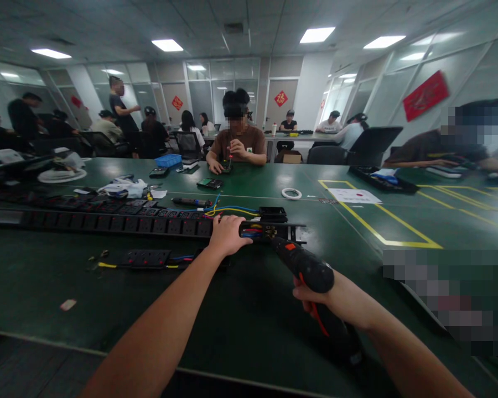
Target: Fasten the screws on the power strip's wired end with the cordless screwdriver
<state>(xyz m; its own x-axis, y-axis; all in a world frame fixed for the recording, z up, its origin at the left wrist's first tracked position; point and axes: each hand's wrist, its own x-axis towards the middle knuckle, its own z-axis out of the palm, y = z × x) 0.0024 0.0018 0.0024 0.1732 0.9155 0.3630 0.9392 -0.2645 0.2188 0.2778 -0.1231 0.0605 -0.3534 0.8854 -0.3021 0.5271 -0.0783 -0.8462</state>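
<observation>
In the head view, the long black power strip (136,224) lies across the green table (232,342), its open end in front of the person; the left hand (228,236) is clasped over it just beside the opening, and the right hand (315,296) is wrapped round the handle of a black drill (305,264), its nose angled at brassy parts (270,231) in that end. Whether the tip touches them is too small to tell. The bit could slip off if the slant is wrong, nicking the bare wires' coating on the coloured wires (252,232) or catching the left thumb nearby; a loose hold could let the strip twist. On the back wall, a red diamond sign (280,98) reads "福"; print on the white sheet (354,195) is illegible, and no brand shows clearly on the drill
</observation>
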